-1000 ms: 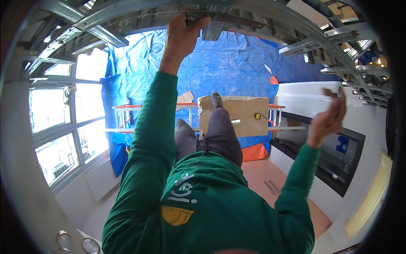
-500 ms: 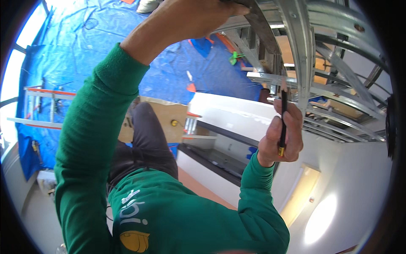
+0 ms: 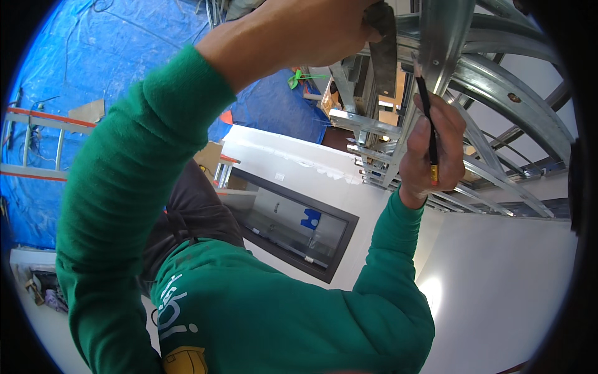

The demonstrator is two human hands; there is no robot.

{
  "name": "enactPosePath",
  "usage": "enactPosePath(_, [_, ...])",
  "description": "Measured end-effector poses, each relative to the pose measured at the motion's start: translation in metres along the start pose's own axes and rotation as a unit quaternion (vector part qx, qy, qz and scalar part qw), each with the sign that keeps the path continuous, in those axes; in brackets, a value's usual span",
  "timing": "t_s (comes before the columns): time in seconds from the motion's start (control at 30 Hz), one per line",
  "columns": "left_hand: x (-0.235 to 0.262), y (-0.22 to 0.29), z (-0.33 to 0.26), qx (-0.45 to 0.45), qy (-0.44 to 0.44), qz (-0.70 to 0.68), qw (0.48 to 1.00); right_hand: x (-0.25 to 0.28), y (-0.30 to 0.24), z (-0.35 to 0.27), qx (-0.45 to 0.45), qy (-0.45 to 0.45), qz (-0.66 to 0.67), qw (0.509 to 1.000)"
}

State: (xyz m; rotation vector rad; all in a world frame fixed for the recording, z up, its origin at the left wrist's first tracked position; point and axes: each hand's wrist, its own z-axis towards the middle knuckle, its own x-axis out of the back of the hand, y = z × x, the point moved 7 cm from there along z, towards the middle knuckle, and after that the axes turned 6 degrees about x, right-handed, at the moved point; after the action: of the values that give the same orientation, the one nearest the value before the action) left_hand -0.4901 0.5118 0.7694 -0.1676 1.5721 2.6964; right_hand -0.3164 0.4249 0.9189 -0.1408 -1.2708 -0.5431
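Note:
My left hand [image 3: 311, 31] is raised to the top of the view and grips a dark flat piece [image 3: 383, 53] held against the silver metal ceiling framing [image 3: 451, 37]. My right hand [image 3: 430, 153] is up beside it, closed around a thin black pencil [image 3: 427, 118] with a yellow-and-red end. The pencil points upward and its tip touches the curved metal track. Both arms are in green sleeves [image 3: 143, 162].
More silver metal studs and channels [image 3: 498, 106] fan out at the upper right. A white wall with a dark recessed opening [image 3: 293, 230] lies below. A blue tarp [image 3: 81, 56] and an orange-and-silver ladder [image 3: 37, 143] are at the left.
The view has swung closer to the framing. My right hand has lifted the pencil up until its tip meets the metal track. My left hand has stayed on the frame.

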Motion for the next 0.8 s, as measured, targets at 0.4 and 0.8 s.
enactPosePath(0.4, [-0.008,-0.007,0.009,0.122,-0.071,-0.039,0.989,-0.015,0.015,0.000,0.024,0.000,-0.013,1.000])
enactPosePath(0.8, [-0.019,-0.009,0.005,0.123,-0.082,0.057,0.987,-0.016,0.016,-0.015,0.039,-0.004,-0.017,0.999])
